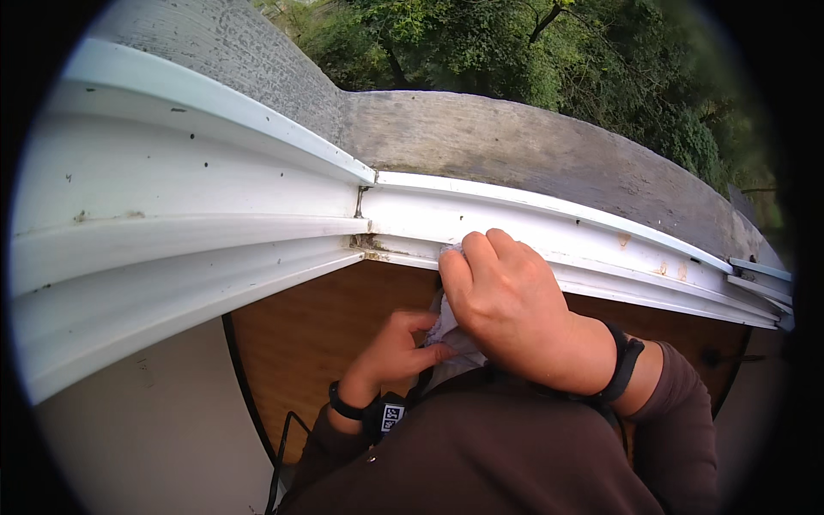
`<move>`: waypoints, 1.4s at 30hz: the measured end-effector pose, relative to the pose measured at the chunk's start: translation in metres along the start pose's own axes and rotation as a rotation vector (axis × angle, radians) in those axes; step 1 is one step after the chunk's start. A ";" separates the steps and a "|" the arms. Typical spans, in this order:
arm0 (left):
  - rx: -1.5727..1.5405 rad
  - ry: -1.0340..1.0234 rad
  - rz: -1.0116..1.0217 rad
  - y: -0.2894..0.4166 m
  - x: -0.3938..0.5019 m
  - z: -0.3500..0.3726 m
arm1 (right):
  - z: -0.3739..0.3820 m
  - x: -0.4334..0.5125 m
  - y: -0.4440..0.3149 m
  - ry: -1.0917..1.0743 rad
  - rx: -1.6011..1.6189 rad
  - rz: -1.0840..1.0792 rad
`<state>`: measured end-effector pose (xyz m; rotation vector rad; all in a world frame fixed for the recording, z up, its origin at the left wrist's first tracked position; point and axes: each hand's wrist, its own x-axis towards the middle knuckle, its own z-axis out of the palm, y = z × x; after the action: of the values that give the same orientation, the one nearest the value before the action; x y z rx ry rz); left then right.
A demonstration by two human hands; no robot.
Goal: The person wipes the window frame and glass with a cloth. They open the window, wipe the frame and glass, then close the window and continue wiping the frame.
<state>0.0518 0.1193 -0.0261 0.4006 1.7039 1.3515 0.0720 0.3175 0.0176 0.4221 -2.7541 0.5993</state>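
My right hand (515, 309) is closed around the upper part of a pale cloth (456, 338) and sits at the lower track of a white window frame (412, 215). A bit of cloth shows past its fingertips, by the track. Below and to the left, my left hand (398, 351) pinches the hanging part of the same cloth between thumb and fingers. Dark dirt (367, 241) lies in the frame's corner, left of my right hand. My right palm and part of the cloth are hidden.
Beyond the frame runs a weathered grey ledge (489, 132), with trees (463, 45) outside. Another side of the frame (180, 187), specked with dirt, stands at left. Below are a wood-look floor (309, 315), a pale wall (154, 399) and a black cable (281, 444).
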 end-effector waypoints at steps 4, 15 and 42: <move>-0.025 0.086 -0.001 0.001 -0.010 -0.011 | 0.019 0.021 -0.011 0.044 0.108 0.028; -0.012 0.131 -0.032 0.003 -0.028 -0.029 | 0.015 0.031 -0.008 0.042 0.290 0.052; -0.094 0.120 0.108 -0.010 -0.027 -0.015 | 0.006 0.069 -0.011 -0.382 0.028 -0.089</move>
<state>0.0572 0.0873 -0.0233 0.3691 1.7291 1.5555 0.0112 0.2898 0.0395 0.7298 -3.0649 0.5865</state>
